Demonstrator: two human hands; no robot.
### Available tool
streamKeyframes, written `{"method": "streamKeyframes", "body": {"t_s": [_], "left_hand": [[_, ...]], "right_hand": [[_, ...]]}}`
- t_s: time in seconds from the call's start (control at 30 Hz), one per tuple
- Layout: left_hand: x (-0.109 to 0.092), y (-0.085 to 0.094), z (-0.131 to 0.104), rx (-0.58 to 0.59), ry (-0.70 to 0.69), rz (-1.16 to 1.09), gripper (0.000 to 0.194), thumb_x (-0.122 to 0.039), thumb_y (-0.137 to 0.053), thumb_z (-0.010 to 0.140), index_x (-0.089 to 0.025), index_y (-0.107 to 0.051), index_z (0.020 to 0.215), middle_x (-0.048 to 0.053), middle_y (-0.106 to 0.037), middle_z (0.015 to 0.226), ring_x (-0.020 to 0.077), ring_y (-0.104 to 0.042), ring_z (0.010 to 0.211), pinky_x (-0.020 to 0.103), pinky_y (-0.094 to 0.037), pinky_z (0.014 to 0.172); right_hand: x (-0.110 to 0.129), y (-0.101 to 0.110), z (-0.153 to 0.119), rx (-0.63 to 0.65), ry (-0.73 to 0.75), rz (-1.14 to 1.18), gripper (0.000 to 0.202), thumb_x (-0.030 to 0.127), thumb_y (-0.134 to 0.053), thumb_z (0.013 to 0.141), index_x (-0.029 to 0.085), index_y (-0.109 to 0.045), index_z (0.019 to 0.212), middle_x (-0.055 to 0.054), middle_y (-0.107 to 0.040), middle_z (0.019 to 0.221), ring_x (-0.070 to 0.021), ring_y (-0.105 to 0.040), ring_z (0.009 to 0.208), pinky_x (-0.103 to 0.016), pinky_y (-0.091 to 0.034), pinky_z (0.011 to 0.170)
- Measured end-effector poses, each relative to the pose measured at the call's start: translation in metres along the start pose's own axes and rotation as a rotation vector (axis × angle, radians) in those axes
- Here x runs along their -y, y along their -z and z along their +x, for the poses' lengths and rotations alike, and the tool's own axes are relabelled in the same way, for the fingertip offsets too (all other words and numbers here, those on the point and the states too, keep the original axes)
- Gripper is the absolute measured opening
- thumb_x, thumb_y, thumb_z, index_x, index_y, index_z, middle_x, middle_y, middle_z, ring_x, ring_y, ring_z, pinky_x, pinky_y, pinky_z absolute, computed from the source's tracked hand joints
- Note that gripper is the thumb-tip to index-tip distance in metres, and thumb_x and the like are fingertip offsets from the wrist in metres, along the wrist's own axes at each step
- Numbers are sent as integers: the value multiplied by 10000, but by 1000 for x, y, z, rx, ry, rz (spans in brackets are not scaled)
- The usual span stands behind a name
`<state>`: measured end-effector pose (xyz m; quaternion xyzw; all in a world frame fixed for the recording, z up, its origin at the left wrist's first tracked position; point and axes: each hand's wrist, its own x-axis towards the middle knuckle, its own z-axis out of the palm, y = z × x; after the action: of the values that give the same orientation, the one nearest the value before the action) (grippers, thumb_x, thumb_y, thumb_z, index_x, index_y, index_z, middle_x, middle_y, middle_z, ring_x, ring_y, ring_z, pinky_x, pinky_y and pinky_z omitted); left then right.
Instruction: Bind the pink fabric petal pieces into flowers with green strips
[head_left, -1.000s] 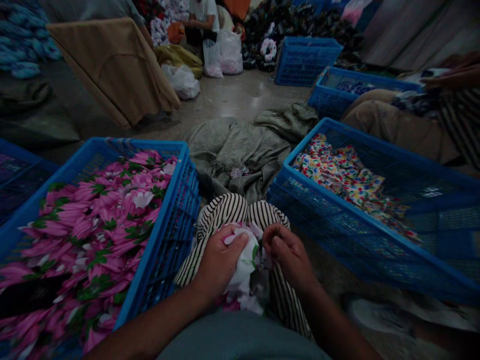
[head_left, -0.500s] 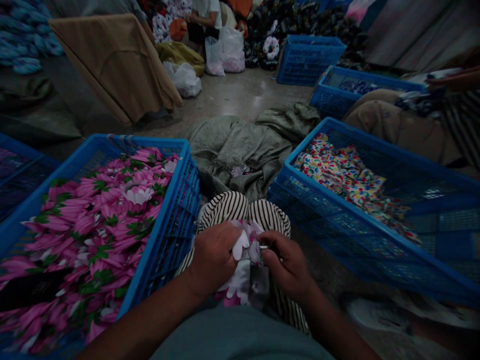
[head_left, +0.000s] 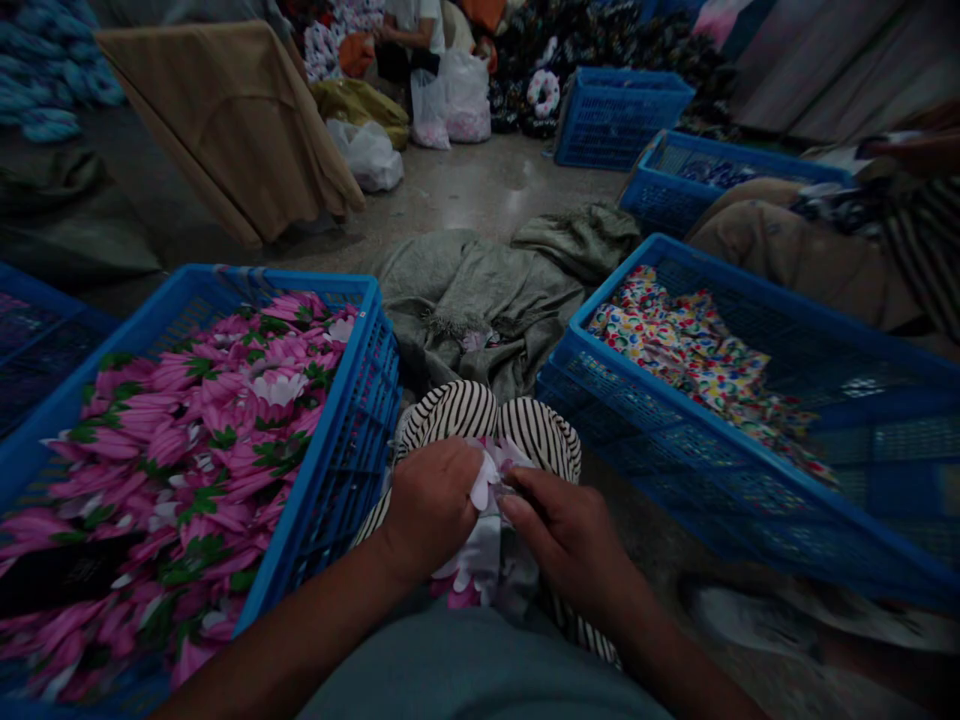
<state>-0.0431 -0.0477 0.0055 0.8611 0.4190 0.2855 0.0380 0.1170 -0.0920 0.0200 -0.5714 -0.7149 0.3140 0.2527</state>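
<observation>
My left hand (head_left: 439,505) is closed around a white and pink petal-shaped fabric piece (head_left: 486,485), held above my lap. My right hand (head_left: 566,525) has its thumb and index finger pinched together against the right side of that piece; whatever is between the fingertips is too small and dark to make out. More scalloped white and pink fabric (head_left: 476,560) hangs below the hands over striped cloth (head_left: 450,412) on my knees.
At left stands a blue crate (head_left: 367,290) of pink, white and green fabric flowers, with a dark object (head_left: 67,575) on top. At right, another blue crate (head_left: 577,330) holds colourful printed pieces (head_left: 682,350). Ahead lies a grey-green sack (head_left: 480,280). A person (head_left: 412,35) is farther back.
My right hand has moved slightly left, its fingertips now in against the petals. A small shiny thing seen between its fingers earlier no longer shows. My left hand has barely shifted.
</observation>
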Motion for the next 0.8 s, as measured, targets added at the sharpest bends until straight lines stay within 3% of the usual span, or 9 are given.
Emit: {"method": "streamKeyframes", "body": {"t_s": [0.2, 0.33, 0.4, 0.47, 0.53, 0.6, 0.7, 0.8], "left_hand": [[1, -1, 0, 17, -19, -30, 89, -176, -513, 718, -137, -578, 672, 41, -542, 584, 172, -489, 574, 285, -334, 538], [1, 1, 1, 35, 73, -142, 91, -182, -528, 716, -146, -575, 647, 19, -520, 559, 150, -472, 542, 267, -319, 515], [2, 1, 3, 35, 232, -315, 104, -192, -530, 729, -153, -573, 644, 9, -528, 575, 136, -484, 555, 250, -337, 530], [3, -1, 7, 8, 533, -605, 124, -239, -540, 746, -162, -562, 652, -9, -536, 582, 122, -498, 552, 230, -362, 528], [4, -5, 12, -35, 892, -1023, 126, -288, -563, 742, -168, -558, 704, -22, -556, 588, 114, -520, 531, 218, -394, 510], [4, -10, 16, -34, 1140, -1460, 124, -275, -590, 730, -163, -569, 778, -13, -596, 615, 121, -558, 535, 223, -436, 513], [0, -14, 19, 30, 1246, -1835, 150, -197, -628, 702, -138, -594, 836, 20, -647, 667, 136, -600, 576, 237, -481, 561], [-6, -14, 19, 33, 1268, -1935, 117, -186, -647, 685, -129, -601, 776, 17, -641, 632, 110, -581, 510, 211, -477, 511]], "right_hand": [[3, 4, 3, 50, -25, -23, 267, 299, -411, 876, 182, -561, 688, -2, -577, 620, -123, -525, 567, -230, -320, 523], [-6, 5, -2, -102, -60, 191, 220, 306, -453, 850, 180, -585, 727, -4, -551, 616, -121, -500, 562, -234, -335, 530], [-15, 1, -5, -228, -146, 502, 234, 368, -448, 842, 184, -581, 786, 17, -499, 568, -101, -443, 487, -213, -317, 463], [-22, -7, -6, -300, -253, 859, 275, 446, -464, 813, 186, -551, 786, 54, -408, 496, -76, -337, 401, -184, -247, 383], [-27, -19, -5, -283, -334, 1123, 295, 479, -528, 761, 184, -518, 748, 81, -347, 459, -56, -260, 370, -162, -193, 352], [-29, -32, -2, -220, -401, 1262, 302, 475, -576, 730, 183, -502, 742, 93, -343, 448, -43, -237, 354, -150, -184, 334], [-30, -48, 8, -192, -476, 1384, 314, 490, -568, 730, 188, -482, 743, 105, -357, 445, -26, -212, 296, -148, -168, 291], [-33, -52, 18, -245, -478, 1452, 309, 480, -577, 721, 191, -474, 754, 105, -390, 475, -16, -206, 275, -153, -168, 282]]}}
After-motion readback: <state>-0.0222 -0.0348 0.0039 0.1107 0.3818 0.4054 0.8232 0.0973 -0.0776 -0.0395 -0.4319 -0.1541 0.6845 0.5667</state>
